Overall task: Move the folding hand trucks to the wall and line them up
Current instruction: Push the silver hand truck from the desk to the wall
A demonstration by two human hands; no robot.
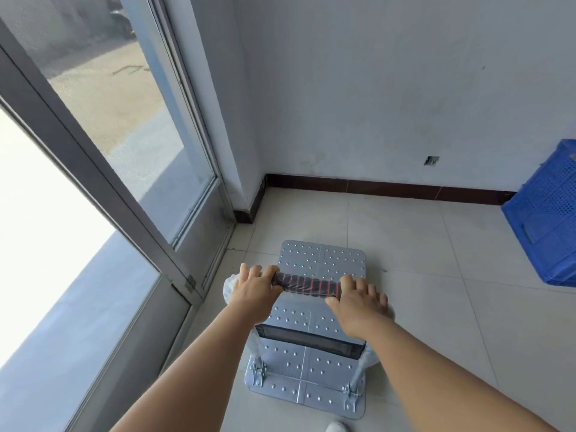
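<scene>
Near the wall (405, 88): one hand truck (321, 263) stands on the floor (436, 275), short of the dark baseboard (389, 188), not touching it.
Progress: judged early; no trucks are lined up at the wall yet, and no others are in view.
Left hand (254, 289): fingers curled over the handle (307, 286), gripping its left end.
Right hand (358, 299): wrapped round the right end, arm outstretched.
Beside the wall: a blue crate (548, 219), right of the truck.

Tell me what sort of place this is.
Probably a storeroom or utility room: bare tiled floor, plain white wall, a blue plastic crate and a metal platform hand truck.
</scene>
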